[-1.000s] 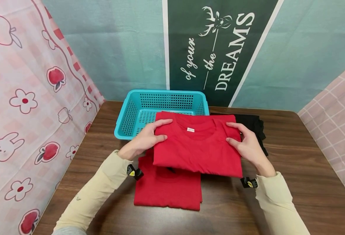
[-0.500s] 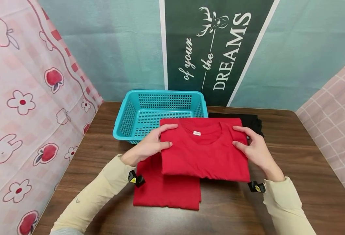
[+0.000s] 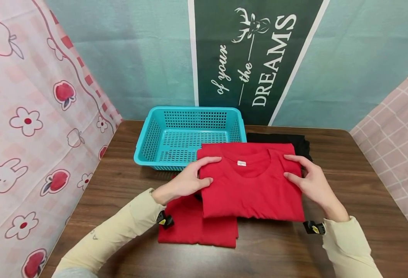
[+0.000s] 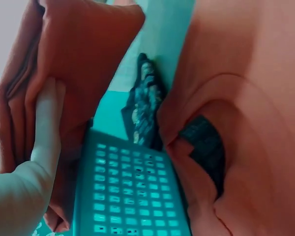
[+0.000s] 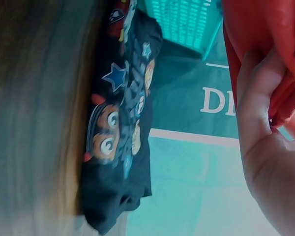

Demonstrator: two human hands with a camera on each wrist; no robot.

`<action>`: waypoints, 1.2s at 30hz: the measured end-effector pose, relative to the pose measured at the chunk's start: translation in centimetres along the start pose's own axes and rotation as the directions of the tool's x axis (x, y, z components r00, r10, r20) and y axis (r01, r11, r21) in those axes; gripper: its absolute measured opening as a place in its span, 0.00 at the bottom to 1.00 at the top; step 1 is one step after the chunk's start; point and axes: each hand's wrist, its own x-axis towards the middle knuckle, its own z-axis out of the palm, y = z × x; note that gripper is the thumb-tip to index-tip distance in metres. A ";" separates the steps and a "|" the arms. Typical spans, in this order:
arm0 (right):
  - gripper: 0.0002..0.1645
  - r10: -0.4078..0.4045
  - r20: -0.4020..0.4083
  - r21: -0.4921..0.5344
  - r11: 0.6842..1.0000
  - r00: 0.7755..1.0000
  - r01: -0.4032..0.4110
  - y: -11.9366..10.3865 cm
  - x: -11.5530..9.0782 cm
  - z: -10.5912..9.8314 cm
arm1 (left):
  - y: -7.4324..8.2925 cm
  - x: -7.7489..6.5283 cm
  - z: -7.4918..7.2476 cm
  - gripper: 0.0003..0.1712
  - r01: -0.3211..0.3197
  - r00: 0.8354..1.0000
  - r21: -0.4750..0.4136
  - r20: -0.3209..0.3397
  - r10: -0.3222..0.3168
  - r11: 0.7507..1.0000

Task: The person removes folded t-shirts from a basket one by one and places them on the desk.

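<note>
A folded red T-shirt (image 3: 252, 193) with a white neck label is held up over the table by both hands. My left hand (image 3: 188, 180) pinches its left side, thumb on top. At the opposite side my right hand (image 3: 313, 181) grips the edge in the same way. The wrist views show fingers (image 4: 48, 123) under the folded layers of cloth. Beneath and left of it, a second folded red T-shirt (image 3: 197, 231) lies on the table, partly covered in the head view. Its neck opening (image 4: 206, 147) shows dark cloth inside in the left wrist view.
A teal plastic basket (image 3: 143, 162) with perforated sides stands at the back, with nothing seen inside. Right of it lies a black garment (image 3: 276, 138) with cartoon faces and stars printed on it (image 5: 115, 123). Fabric hangings enclose the wooden table (image 3: 349, 177) at the back and sides.
Both hands have carried the held red T-shirt to the right and a little nearer to me. More of the basket now shows. The lower T-shirt stays put.
</note>
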 end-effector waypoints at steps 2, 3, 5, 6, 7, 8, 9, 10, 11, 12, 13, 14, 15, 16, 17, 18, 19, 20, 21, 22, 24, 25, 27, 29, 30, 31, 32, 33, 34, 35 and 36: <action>0.32 0.007 0.001 -0.001 1.000 1.000 -0.007 0.3 -0.4 -0.2 | 0.0 0.0 0.4 0.36 0.001 1.000 0.014 0.020 -0.001 1.000; 0.32 0.011 0.002 -0.001 1.000 1.000 -0.011 0.5 -0.6 -0.3 | -0.1 -0.1 0.5 0.36 -0.002 1.000 0.028 0.030 0.002 1.000; 0.32 0.018 0.006 -0.002 1.000 1.000 -0.018 0.7 -1.1 -0.5 | -0.1 -0.1 1.0 0.36 -0.013 0.998 0.059 0.054 0.010 0.998; 0.31 0.024 0.009 -0.007 1.000 1.000 -0.024 0.8 -1.3 -0.6 | -0.1 -0.1 1.2 0.37 -0.017 0.998 0.076 0.065 0.012 0.997; 0.31 0.031 0.010 -0.013 0.999 0.999 -0.031 1.0 -1.5 -0.7 | -0.1 -0.1 1.4 0.37 -0.017 0.997 0.093 0.073 0.011 0.995; 0.31 0.036 0.011 -0.020 0.999 0.999 -0.036 1.1 -1.7 -0.9 | -0.1 -0.1 1.7 0.37 -0.019 0.997 0.110 0.080 0.010 0.994; 0.31 0.039 0.010 -0.029 0.999 0.999 -0.039 1.3 -1.9 -1.0 | -0.2 -0.2 2.0 0.38 -0.017 0.996 0.128 0.084 0.006 0.992; 0.31 0.043 0.010 -0.038 0.998 0.999 -0.042 1.4 -2.1 -1.1 | -0.3 -0.2 2.3 0.38 -0.011 0.996 0.144 0.086 -0.001 0.990; 0.30 0.044 0.010 -0.047 0.998 0.999 -0.043 1.6 -2.3 -1.3 | -0.4 -0.2 2.6 0.38 -0.005 0.996 0.163 0.086 -0.010 0.987; 0.30 0.043 0.006 -0.058 0.997 0.999 -0.043 1.7 -2.5 -1.4 | -0.5 -0.3 2.9 0.38 0.000 0.996 0.178 0.087 -0.015 0.984; 0.30 0.041 0.004 -0.067 0.997 0.999 -0.041 1.9 -2.7 -1.6 | -0.6 -0.3 3.2 0.39 0.001 0.996 0.194 0.089 -0.019 0.981; 0.30 0.039 0.002 -0.072 0.997 0.999 -0.039 2.0 -2.9 -1.7 | -0.7 -0.3 3.6 0.39 -0.001 0.996 0.212 0.090 -0.019 0.977; 0.30 0.037 0.001 -0.077 0.996 0.999 -0.036 2.2 -3.1 -1.8 | -0.8 -0.3 3.9 0.40 -0.006 0.996 0.229 0.091 -0.016 0.973; 0.30 0.035 -0.001 -0.079 0.996 0.999 -0.035 2.3 -3.2 -2.0 | -0.9 -0.4 4.2 0.40 -0.018 0.996 0.252 0.094 -0.006 0.968; 0.30 0.034 -0.004 -0.080 0.996 0.999 -0.034 2.5 -3.4 -2.1 | -0.9 -0.4 4.4 0.41 -0.036 0.995 0.275 0.099 0.009 0.961; 0.30 0.034 -0.006 -0.081 0.996 0.999 -0.034 2.6 -3.5 -2.2 | -0.9 -0.4 4.7 0.41 -0.054 0.994 0.294 0.106 0.023 0.954; 0.30 0.035 -0.006 -0.080 0.996 0.999 -0.035 2.8 -3.7 -2.3 | -0.9 -0.4 4.9 0.42 -0.072 0.993 0.310 0.115 0.038 0.948; 0.30 0.035 -0.007 -0.080 0.996 0.999 -0.035 2.9 -3.8 -2.4 | -0.9 -0.4 5.1 0.42 -0.090 0.991 0.327 0.122 0.053 0.941; 0.30 0.035 -0.007 -0.079 0.996 0.999 -0.035 3.0 -3.9 -2.5 | -0.9 -0.4 5.3 0.42 -0.105 0.989 0.340 0.130 0.064 0.934; 0.30 0.038 -0.006 -0.077 0.996 0.999 -0.038 3.2 -4.0 -2.6 | -0.9 -0.4 5.4 0.42 -0.116 0.988 0.351 0.137 0.071 0.929; 0.31 0.043 0.001 -0.077 0.996 0.999 -0.043 3.4 -4.3 -2.8 | -0.8 -0.4 5.7 0.42 -0.125 0.986 0.361 0.150 0.075 0.924; 0.31 0.047 0.004 -0.077 0.996 0.999 -0.047 3.5 -4.4 -2.9 | -0.7 -0.4 5.8 0.42 -0.129 0.985 0.366 0.156 0.076 0.922; 0.31 0.061 0.013 -0.078 0.995 0.998 -0.060 3.8 -4.7 -3.1 | -0.7 -0.4 6.1 0.42 -0.136 0.983 0.373 0.169 0.077 0.918; 0.31 0.076 0.022 -0.083 0.994 0.997 -0.074 4.0 -5.0 -3.4 | -0.7 -0.3 6.5 0.42 -0.148 0.979 0.374 0.185 0.083 0.915; 0.31 0.083 0.028 -0.085 0.993 0.996 -0.080 4.2 -5.2 -3.5 | -0.7 -0.3 6.7 0.42 -0.158 0.977 0.376 0.195 0.089 0.913; 0.31 0.088 0.032 -0.088 0.992 0.996 -0.085 4.3 -5.3 -3.7 | -0.8 -0.3 6.9 0.42 -0.166 0.974 0.376 0.205 0.093 0.912; 0.31 0.092 0.036 -0.092 0.992 0.995 -0.088 4.5 -5.5 -3.8 | -0.8 -0.3 7.1 0.42 -0.173 0.972 0.376 0.216 0.095 0.910; 0.31 0.094 0.039 -0.097 0.991 0.995 -0.089 4.6 -5.7 -3.9 | -0.9 -0.3 7.4 0.42 -0.177 0.970 0.373 0.225 0.097 0.911; 0.31 0.093 0.041 -0.101 0.991 0.995 -0.089 4.7 -5.8 -4.0 | -1.0 -0.2 7.7 0.42 -0.180 0.968 0.371 0.232 0.096 0.911; 0.31 0.090 0.042 -0.104 0.991 0.995 -0.085 4.8 -6.0 -4.1 | -1.0 -0.2 7.9 0.42 -0.182 0.967 0.375 0.237 0.095 0.909; 0.31 0.087 0.042 -0.106 0.991 0.995 -0.082 4.9 -6.1 -4.1 | -1.1 -0.2 8.1 0.42 -0.183 0.965 0.374 0.244 0.094 0.909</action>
